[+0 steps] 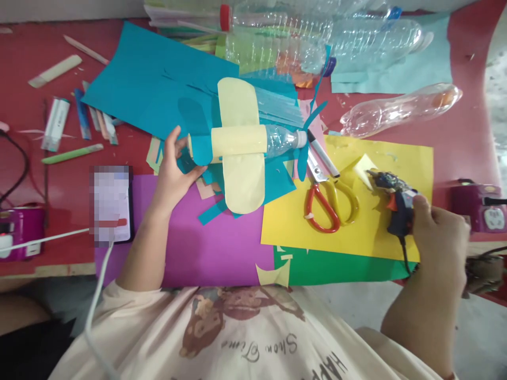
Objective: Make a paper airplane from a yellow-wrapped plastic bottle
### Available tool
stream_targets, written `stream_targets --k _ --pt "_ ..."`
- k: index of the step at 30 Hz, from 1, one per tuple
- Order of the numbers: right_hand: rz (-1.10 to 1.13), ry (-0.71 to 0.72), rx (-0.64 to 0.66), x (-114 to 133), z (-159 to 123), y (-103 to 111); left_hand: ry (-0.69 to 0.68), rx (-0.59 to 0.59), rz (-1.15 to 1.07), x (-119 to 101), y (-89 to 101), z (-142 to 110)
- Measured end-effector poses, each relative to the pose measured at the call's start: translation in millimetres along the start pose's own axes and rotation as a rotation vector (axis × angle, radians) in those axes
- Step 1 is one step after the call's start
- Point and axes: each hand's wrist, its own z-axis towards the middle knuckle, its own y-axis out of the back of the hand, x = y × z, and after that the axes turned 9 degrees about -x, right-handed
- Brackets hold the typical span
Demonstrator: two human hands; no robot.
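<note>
My left hand (174, 174) grips the tail end of a bottle airplane (241, 142), a clear plastic bottle with pale yellow paper wings and teal paper tail and propeller pieces. It lies over teal and purple paper sheets. My right hand (439, 232) is closed around a dark hot glue gun (396, 203), its nozzle pointing left over a yellow paper sheet (380, 232). Red-handled scissors (327, 203) and a marker (322, 153) lie between the airplane and the glue gun.
Several empty clear bottles (325, 37) lie at the back of the red table (59, 105). A phone (113, 206) with a white cable sits left. Purple power strips (19, 232) stand at both sides. Paper strips and scraps (71, 153) are scattered left. Green paper (336, 266) lies near me.
</note>
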Motion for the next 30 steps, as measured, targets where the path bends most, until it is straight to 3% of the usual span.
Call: stream_targets --k 3,6,7,10,12,18,25,30 --pt "-0.104 0.008 -0.143 7 -3 1 0.03 -0.069 0.133 -4 6.3 -6" --pt "0.048 0.021 -0.243 9 -8 -1 0.021 -0.115 0.343 -8 15.2 -22" --pt "0.111 0.038 -0.273 10 -10 -2 -0.013 -0.098 0.397 -9 17.9 -30" --pt "0.278 0.121 -0.338 15 -19 -8 -0.077 0.106 0.384 -15 22.7 -58" --pt "0.383 0.176 -0.317 21 -27 -12 -0.071 0.183 0.368 -17 23.1 -75" --pt "0.54 0.321 0.009 50 -55 -24 -0.004 0.224 0.369 -17 21.8 -91" --pt "0.611 0.67 0.494 98 -78 -30 0.271 0.439 0.083 -26 38.6 -68" --pt "0.661 0.834 0.706 124 -90 -31 0.253 0.604 -0.097 -49 44.5 -50"
